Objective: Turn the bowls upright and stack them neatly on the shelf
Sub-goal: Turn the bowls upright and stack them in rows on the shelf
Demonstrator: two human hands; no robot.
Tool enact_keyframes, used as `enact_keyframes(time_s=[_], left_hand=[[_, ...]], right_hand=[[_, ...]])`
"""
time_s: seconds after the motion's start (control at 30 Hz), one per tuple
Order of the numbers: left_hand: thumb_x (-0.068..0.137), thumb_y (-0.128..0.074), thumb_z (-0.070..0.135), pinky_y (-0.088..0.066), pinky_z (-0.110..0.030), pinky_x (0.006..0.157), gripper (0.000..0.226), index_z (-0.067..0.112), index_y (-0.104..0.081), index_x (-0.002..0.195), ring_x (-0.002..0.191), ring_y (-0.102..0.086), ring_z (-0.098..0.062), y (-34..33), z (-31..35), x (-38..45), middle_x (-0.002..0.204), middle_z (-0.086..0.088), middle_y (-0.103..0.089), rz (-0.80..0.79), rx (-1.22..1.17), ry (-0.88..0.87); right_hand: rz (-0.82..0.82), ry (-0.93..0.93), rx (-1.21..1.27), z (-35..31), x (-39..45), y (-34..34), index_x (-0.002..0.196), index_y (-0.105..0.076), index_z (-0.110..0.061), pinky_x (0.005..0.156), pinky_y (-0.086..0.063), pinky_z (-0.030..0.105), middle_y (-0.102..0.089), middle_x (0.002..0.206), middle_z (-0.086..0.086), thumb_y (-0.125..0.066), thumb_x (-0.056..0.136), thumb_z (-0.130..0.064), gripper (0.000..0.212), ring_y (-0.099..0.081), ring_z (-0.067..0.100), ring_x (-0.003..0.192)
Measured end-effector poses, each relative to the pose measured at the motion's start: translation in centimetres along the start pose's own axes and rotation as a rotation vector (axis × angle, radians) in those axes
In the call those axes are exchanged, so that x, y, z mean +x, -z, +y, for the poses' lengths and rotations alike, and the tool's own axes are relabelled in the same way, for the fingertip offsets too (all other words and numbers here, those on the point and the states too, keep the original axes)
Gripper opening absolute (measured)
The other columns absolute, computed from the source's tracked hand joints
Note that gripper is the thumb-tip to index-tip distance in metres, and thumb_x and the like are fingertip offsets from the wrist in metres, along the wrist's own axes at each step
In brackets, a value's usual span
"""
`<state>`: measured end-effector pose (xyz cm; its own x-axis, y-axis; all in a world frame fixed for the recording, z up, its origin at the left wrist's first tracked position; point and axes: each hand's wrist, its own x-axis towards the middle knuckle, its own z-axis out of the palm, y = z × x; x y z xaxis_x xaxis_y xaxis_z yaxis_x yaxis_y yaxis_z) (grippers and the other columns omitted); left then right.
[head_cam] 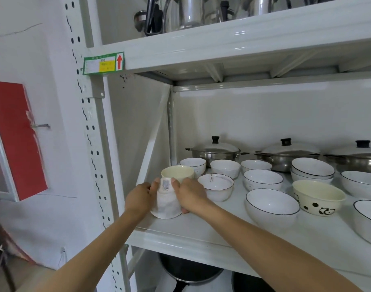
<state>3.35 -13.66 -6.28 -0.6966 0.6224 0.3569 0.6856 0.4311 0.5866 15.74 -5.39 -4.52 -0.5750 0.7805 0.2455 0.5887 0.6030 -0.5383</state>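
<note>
Both forearms reach in; left hand [139, 197] and right hand [191, 194] grip an upturned white bowl [166, 204].

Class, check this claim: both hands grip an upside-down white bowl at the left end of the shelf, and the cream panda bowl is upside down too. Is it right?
Not quite. The head view shows the cream panda bowl standing upright, opening up. Both the left hand and right hand do grip the upside-down white bowl.

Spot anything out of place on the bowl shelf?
One white bowl at the shelf's front left sits upside down, base sticker up, gripped by the left hand and right hand. Every other bowl stands upright. No spills or visible damage.
</note>
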Motion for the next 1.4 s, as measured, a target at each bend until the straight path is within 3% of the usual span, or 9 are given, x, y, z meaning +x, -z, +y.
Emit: enact_keyframes(time_s=[0.13, 0.27, 0.4, 0.53, 0.63, 0.8, 0.97, 1.17, 1.4], left_hand=[[0.098, -0.034, 0.051, -0.053, -0.034, 0.061, 0.044, 0.011, -0.052, 0.101, 0.062, -0.063, -0.028, 0.6, 0.3, -1.1, 0.077, -0.009, -0.069, 0.120, -0.104, -0.079], [0.092, -0.044, 0.055, -0.057, -0.036, 0.062, 0.045, 0.018, -0.044, 0.117, 0.066, -0.065, -0.024, 1.6, 0.7, -1.7, 0.092, -0.007, -0.069, 0.170, -0.282, -0.141], [0.081, -0.063, 0.056, -0.044, -0.016, 0.058, 0.067, 0.019, -0.039, 0.131, 0.075, -0.064, -0.010, 2.9, 1.4, -2.2, 0.113, 0.006, -0.057, 0.246, -0.391, -0.257], [0.074, -0.073, 0.051, -0.047, -0.011, 0.063, 0.069, 0.023, -0.044, 0.129, 0.081, -0.059, -0.005, 3.8, 1.2, -2.8, 0.113, 0.008, -0.049, 0.269, -0.348, -0.455], [0.070, -0.076, 0.051, -0.049, -0.011, 0.072, 0.072, 0.023, -0.044, 0.128, 0.086, -0.057, -0.006, 4.0, 0.7, -3.4, 0.113, 0.010, -0.044, 0.205, -0.310, -0.563], [0.068, -0.079, 0.045, -0.042, 0.000, 0.087, 0.072, 0.023, -0.045, 0.128, 0.098, -0.054, 0.004, 3.6, -0.8, -3.6, 0.120, 0.016, -0.037, 0.109, -0.250, -0.710], [0.082, -0.071, 0.036, -0.053, -0.014, 0.080, 0.040, 0.030, -0.053, 0.117, 0.094, -0.061, -0.006, 3.6, -1.2, -3.5, 0.113, 0.012, -0.056, 0.073, -0.431, -0.507], [0.097, -0.047, 0.039, -0.062, -0.031, 0.068, 0.040, 0.004, -0.064, 0.107, 0.078, -0.070, -0.028, 3.3, -0.6, -2.9, 0.091, -0.016, -0.068, -0.206, -0.592, -0.060], [0.098, -0.046, 0.011, -0.062, -0.031, 0.068, 0.029, -0.009, -0.068, 0.097, 0.074, -0.066, -0.027, 2.1, -0.6, -2.1, 0.090, -0.026, -0.066, -0.249, -0.556, 0.034]], right_hand=[[0.105, 0.083, -0.023, -0.8, -0.9, 1.2, 0.114, -0.060, -0.004, 0.086, -0.045, 0.040, -0.050, 0.121, 0.021, -0.028, 0.100, -0.049, 0.057, -0.055, 0.041, 0.106], [0.197, 0.161, 0.087, -1.1, -1.4, 2.0, 0.118, -0.058, -0.009, 0.082, -0.041, 0.037, -0.049, 0.117, 0.016, -0.029, 0.101, -0.047, 0.050, -0.056, 0.039, 0.101], [0.232, 0.102, 0.426, -1.3, -0.2, 2.9, 0.114, -0.059, -0.018, 0.089, -0.046, 0.038, -0.062, 0.106, 0.012, -0.030, 0.096, -0.051, 0.047, -0.058, 0.032, 0.103], [0.060, -0.177, 0.806, -0.9, 1.4, 4.4, 0.085, -0.063, -0.011, 0.084, -0.055, 0.052, -0.069, 0.100, 0.015, -0.026, 0.077, -0.075, 0.075, -0.066, 0.037, 0.098], [-0.231, -0.282, 0.933, -0.2, 1.0, 6.8, 0.095, -0.059, -0.010, 0.065, -0.060, 0.040, -0.068, 0.103, 0.018, -0.028, 0.090, -0.070, 0.068, -0.071, 0.034, 0.085], [-0.609, -0.352, 0.783, 0.7, 0.2, 8.5, 0.118, -0.055, -0.008, 0.068, -0.060, 0.030, -0.070, 0.101, 0.022, -0.038, 0.100, -0.044, 0.043, -0.071, 0.038, 0.087], [-0.496, -0.310, 0.796, 0.9, -0.6, 6.2, 0.121, -0.051, 0.000, 0.062, -0.060, 0.040, -0.064, 0.099, 0.021, -0.034, 0.093, 0.002, 0.033, -0.067, 0.038, 0.077], [-0.393, -0.276, 0.643, 0.8, -1.1, 4.6, 0.113, -0.046, -0.004, 0.055, -0.058, 0.043, -0.056, 0.087, 0.020, -0.028, 0.089, 0.006, 0.032, -0.062, 0.035, 0.059], [-0.299, -0.246, 0.446, 1.1, -0.6, 2.7, 0.127, -0.046, -0.009, 0.051, -0.060, 0.039, -0.058, 0.113, 0.022, -0.024, 0.082, -0.002, 0.051, -0.067, 0.034, 0.053]])
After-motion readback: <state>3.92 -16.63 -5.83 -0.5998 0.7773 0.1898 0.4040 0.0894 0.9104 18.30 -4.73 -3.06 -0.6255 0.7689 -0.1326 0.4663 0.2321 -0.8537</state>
